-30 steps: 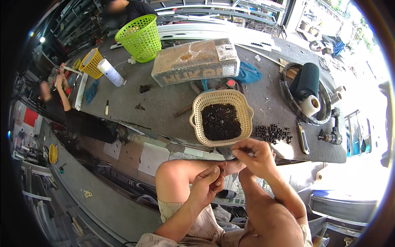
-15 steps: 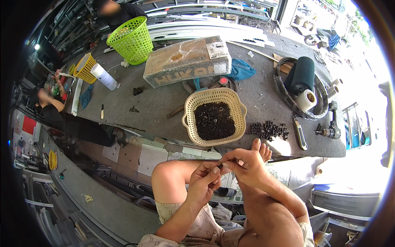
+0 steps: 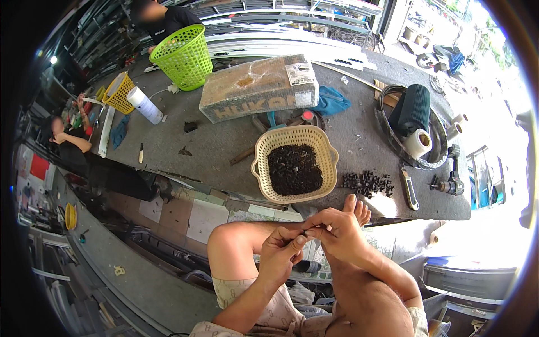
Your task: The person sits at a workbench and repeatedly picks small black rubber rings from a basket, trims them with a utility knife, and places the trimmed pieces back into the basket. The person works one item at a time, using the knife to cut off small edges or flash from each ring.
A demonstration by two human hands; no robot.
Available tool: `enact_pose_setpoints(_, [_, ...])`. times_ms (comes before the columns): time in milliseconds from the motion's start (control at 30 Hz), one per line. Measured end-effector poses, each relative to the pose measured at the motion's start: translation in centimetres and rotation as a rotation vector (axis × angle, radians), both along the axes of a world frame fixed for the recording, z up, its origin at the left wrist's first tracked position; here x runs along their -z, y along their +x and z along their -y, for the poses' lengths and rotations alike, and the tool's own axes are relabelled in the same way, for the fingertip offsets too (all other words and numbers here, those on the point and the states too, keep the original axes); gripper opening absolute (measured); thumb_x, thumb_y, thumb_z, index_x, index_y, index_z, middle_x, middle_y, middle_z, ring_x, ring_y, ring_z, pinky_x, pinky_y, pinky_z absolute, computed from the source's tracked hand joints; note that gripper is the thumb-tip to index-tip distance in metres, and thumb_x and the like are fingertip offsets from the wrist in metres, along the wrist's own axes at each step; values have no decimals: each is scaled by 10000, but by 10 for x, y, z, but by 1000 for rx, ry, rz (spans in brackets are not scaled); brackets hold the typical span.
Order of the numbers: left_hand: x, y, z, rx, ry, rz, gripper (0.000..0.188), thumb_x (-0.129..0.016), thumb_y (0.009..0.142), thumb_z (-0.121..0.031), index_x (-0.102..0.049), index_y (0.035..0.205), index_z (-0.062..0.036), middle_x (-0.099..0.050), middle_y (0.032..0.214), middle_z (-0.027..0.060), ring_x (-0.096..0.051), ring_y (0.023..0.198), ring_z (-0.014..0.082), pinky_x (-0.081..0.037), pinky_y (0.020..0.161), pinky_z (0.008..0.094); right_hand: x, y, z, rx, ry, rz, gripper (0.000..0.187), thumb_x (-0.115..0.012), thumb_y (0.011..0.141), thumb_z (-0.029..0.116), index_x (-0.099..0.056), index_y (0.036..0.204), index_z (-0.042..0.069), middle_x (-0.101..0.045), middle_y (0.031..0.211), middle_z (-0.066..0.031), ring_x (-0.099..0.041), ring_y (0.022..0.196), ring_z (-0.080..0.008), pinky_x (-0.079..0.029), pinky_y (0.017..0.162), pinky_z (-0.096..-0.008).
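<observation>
2 hands (image 3: 311, 241) pinching, basket (image 3: 261, 165) ahead, loose pile (image 3: 368, 182)

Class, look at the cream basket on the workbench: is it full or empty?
Partly full. The cream basket stands upright with a heap of small black parts covering its bottom, well below the rim.

Small dark piece (image 3: 306, 232) pinched between left hand (image 3: 281, 255) & right hand (image 3: 337, 233): too small to ID, mostly covered by fingertips. Black bits in cream basket (image 3: 264, 168) & loose pile (image 3: 368, 182) too tiny to tell apart. Both forearms cut off at bottom edge.
</observation>
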State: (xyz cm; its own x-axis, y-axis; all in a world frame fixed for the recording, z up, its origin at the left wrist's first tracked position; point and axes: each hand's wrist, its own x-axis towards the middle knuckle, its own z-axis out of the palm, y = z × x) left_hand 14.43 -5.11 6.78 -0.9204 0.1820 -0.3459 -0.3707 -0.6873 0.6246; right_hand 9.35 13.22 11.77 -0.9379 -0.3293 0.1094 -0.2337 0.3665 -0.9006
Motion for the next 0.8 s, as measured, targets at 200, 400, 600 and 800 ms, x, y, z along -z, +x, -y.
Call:
enact_pose_setpoints(200, [-8,0,-2,-9,-104,26,236,-767,966,-38,-706,1192,-62,-701,928,-1,-501,623,33,-378,495,221,8,-1,4,-21,53,-132,121,-755,885,67,-760,1006,65,-742,880,-109,-692,837,-316,-553,788,-422])
enact_pose_setpoints(400, [1,-1,1,5,-180,-11,255,-774,964,-53,-706,1209,-36,-639,877,-23,-474,605,23,-347,480,207,2,-5,10,-49,188,-268,108,-742,872,61,-738,980,62,-716,872,-85,-671,837,-307,-528,778,-428])
enact_pose_setpoints(600, [13,-3,15,38,36,66,147,-732,1011,-131,-698,1126,-46,-623,831,-4,-457,583,55,-305,483,220,15,-81,5,105,535,-452,76,-713,902,114,-745,966,90,-723,899,-61,-647,941,-264,-459,893,-418])
enact_pose_setpoints(800, [12,8,24,79,-9,107,205,-743,1012,-154,-734,1172,-27,-574,771,-19,-425,564,36,-297,464,207,53,-145,14,-128,1042,-357,86,-778,746,130,-793,830,120,-749,931,-66,-653,1028,-273,-427,977,-437])
